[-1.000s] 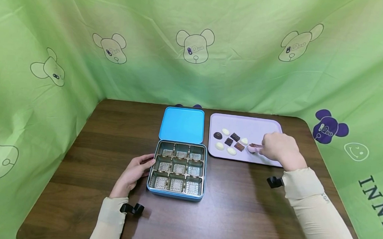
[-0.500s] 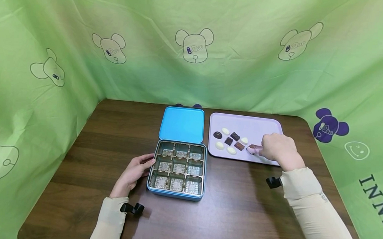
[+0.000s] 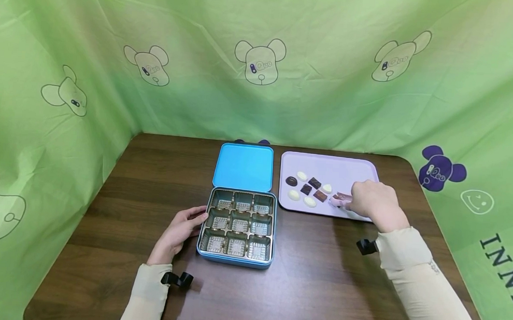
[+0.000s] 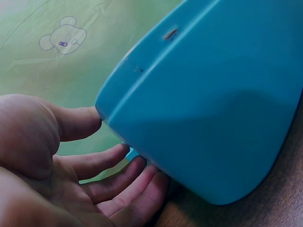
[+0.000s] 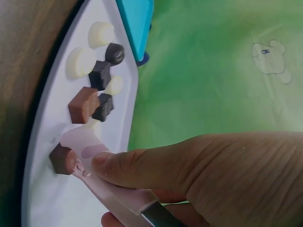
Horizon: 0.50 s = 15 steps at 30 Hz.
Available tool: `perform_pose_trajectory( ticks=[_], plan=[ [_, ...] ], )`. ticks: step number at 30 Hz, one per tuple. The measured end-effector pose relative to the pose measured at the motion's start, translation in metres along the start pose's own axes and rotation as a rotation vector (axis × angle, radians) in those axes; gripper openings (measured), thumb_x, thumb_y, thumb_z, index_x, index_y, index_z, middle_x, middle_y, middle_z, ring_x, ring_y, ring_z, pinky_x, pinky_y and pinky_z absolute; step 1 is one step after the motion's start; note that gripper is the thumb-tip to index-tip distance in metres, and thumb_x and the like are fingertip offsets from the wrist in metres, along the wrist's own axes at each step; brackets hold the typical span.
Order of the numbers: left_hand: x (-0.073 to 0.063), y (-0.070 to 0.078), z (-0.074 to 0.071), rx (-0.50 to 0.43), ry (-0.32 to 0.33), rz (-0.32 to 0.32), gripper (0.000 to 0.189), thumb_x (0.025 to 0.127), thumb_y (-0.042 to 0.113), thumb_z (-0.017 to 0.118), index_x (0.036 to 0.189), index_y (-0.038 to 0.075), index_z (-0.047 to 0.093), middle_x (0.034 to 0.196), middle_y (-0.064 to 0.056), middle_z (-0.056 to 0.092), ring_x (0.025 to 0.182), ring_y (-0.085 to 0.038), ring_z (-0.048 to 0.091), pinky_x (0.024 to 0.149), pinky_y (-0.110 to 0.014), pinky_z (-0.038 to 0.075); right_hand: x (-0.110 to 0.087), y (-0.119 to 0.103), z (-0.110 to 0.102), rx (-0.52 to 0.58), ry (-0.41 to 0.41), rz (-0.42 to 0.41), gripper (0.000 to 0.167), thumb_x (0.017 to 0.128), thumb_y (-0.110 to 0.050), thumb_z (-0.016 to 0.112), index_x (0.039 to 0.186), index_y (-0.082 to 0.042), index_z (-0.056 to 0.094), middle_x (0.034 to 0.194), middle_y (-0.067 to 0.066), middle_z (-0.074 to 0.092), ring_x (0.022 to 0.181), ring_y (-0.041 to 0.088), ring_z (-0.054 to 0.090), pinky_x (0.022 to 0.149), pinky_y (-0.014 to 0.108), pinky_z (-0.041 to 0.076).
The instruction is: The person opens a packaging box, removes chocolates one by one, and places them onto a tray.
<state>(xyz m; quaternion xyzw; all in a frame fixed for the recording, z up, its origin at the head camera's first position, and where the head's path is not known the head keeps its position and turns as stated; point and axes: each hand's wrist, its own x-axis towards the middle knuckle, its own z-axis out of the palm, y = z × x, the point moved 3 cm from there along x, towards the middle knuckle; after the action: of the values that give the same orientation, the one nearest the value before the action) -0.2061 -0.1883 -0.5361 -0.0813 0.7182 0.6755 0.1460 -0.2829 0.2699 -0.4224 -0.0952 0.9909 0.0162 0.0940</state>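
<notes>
My left hand (image 3: pixel 179 231) rests against the left side of a blue tin (image 3: pixel 234 261), its thumb at the upper edge and its fingertips (image 4: pixel 150 177) on the side wall. Gold plastic compartments (image 3: pixel 239 222) fill the tin, all bare inside. Over the lilac tray (image 3: pixel 330 166), my right hand (image 3: pixel 374 201) grips small pink tongs (image 5: pixel 125 191). The tong tips are around a milk-brown chocolate (image 5: pixel 62 160) low on the tray; whether it touches the tray cannot be told. Left of it lie white chocolates (image 3: pixel 310 201), dark chocolates (image 3: pixel 314 183) and another brown chocolate (image 3: pixel 320 195).
A bright blue lid (image 3: pixel 244 167) lies behind the tin, to the left of the tray. Everything stands on a dark wooden table (image 3: pixel 311 274). A green printed curtain (image 3: pixel 311 105) hangs close along the table's back and sides.
The pink tongs have turned slightly in my right hand, and more of the brown chocolate at their tips shows. My left hand and the tin stay put.
</notes>
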Motion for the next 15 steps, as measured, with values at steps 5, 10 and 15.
perform_pose_trajectory(
  ticks=[5, 10, 15],
  plan=[
    [0.000, 0.000, 0.001, -0.005, 0.004, -0.001, 0.046, 0.104, 0.017, 0.057, 0.145, -0.002, 0.049, 0.127, -0.022, 0.062, 0.101, -0.017, 0.063, 0.083, -0.031, 0.054, -0.006, -0.004, -0.009, 0.003, 0.038, 0.006, 0.033, 0.082, -0.040, 0.074, 0.072, -0.010, 0.063, 0.077, 0.014, 0.064, 0.066, 0.037, 0.060, 0.049, 0.053, 0.044],
    [0.000, 0.000, 0.001, -0.011, 0.003, -0.003, 0.046, 0.104, 0.017, 0.057, 0.145, -0.002, 0.050, 0.126, -0.021, 0.062, 0.101, -0.016, 0.063, 0.082, -0.030, 0.054, -0.017, -0.012, -0.018, 0.016, 0.082, 0.003, 0.034, 0.084, -0.044, 0.073, 0.074, -0.013, 0.065, 0.072, 0.009, 0.061, 0.060, 0.035, 0.057, 0.046, 0.050, 0.041],
    [-0.001, 0.000, 0.000, -0.006, 0.000, 0.000, 0.046, 0.105, 0.017, 0.057, 0.145, -0.002, 0.049, 0.127, -0.022, 0.062, 0.101, -0.017, 0.063, 0.082, -0.031, 0.054, -0.034, -0.027, -0.025, 0.027, 0.146, -0.018, 0.036, 0.086, -0.047, 0.073, 0.096, -0.012, 0.076, 0.079, 0.014, 0.068, 0.063, 0.040, 0.061, 0.046, 0.051, 0.042]
  ],
)
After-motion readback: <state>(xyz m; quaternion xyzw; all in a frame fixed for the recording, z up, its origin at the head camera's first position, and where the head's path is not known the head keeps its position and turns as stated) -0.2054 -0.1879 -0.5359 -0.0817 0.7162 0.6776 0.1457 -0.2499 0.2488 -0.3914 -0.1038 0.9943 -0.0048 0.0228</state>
